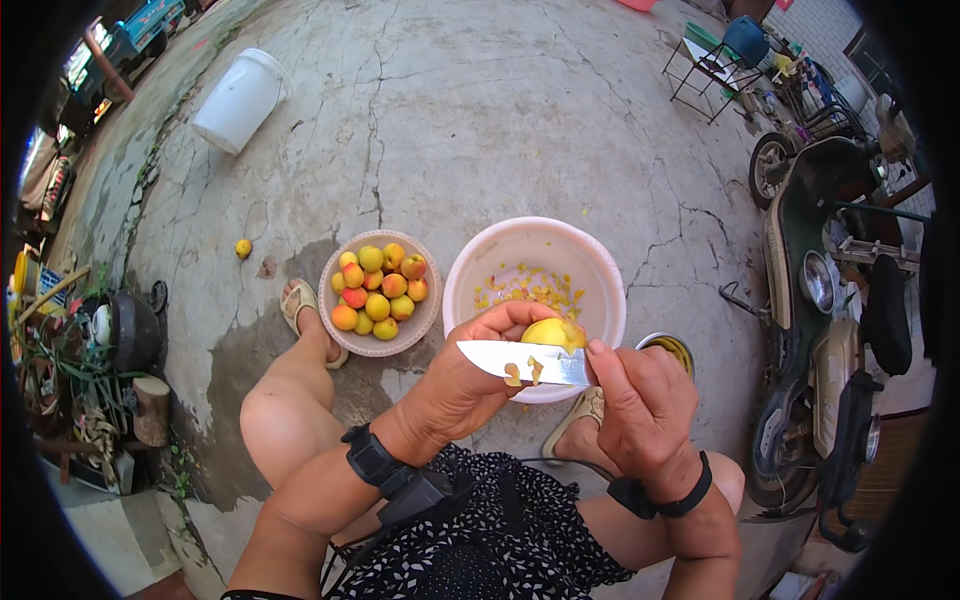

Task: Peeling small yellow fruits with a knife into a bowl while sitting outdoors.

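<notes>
Cracked concrete floor [500, 120], partly wet beneath the seated person, carries all items shown. A dark green scooter [830, 300] stands at the right edge; a white bucket [238, 100] lies tipped on its side at upper left, well apart from the work. A large pale pink basin [470, 270], directly ahead of the knees, holds scattered yellow peel scraps [530, 287] on its bottom. Just beside it, to the left, a smaller tan bowl [335, 330] is filled with whole yellow and orange-red apricots [380, 290]; its rim lies close to the person's left sandalled foot [300, 305]. The left hand [465, 375] has its fingers wrapped around a yellow apricot [553, 332], held over the near rim of the basin. The right hand [645, 400] has its fingers clenched on the handle of a knife [520, 362], thumb extended toward the fruit; the flat steel blade points left, lies across the left hand just under the apricot, and bears bits of peel. A small metal container [672, 348] shows partly behind the right hand. One stray apricot [243, 247] rests on the floor, left of the tan bowl.
</notes>
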A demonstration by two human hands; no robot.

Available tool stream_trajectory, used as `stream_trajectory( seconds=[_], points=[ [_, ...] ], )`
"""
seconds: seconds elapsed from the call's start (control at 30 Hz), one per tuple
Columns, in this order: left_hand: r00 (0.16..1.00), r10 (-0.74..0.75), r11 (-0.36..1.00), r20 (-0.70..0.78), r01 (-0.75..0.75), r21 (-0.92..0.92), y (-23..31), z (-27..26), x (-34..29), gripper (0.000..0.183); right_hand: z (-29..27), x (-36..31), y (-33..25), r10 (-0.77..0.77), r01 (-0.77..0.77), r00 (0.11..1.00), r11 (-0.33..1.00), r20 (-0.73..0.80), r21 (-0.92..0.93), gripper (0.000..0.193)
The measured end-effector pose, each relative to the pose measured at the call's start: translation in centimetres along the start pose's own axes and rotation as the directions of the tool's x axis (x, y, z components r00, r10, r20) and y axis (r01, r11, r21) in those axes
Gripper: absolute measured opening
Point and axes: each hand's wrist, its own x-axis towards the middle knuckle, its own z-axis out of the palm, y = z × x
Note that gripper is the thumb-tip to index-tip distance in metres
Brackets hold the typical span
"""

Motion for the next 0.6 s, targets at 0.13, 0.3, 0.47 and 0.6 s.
stream_trajectory(
  seconds=[0.13,0.3,0.47,0.6],
  points=[
    [0.999,-0.009,0.997,-0.044,0.012,0.074,0.3,0.0,-0.1,0.054,0.4,-0.1,0.3,0.026,-0.024,0.998,0.999,-0.053,0.046,0.053],
    [0.997,0.021,0.99,-0.068,-0.011,0.142,0.8,0.5,-0.2,0.063,-0.1,-0.4,1.3,0.238,-0.237,0.971,0.969,-0.001,0.063,0.04],
    [0.998,0.03,0.984,-0.058,-0.019,0.176,1.4,1.2,-0.2,0.064,-0.5,-0.3,1.4,0.272,-0.263,0.962,0.95,-0.032,0.17,0.038],
    [0.999,0.011,0.972,-0.037,-0.002,0.235,1.2,0.7,0.3,0.062,-0.5,0.6,0.0,0.062,-0.06,0.998,0.995,-0.02,0.08,0.048]
  ],
)
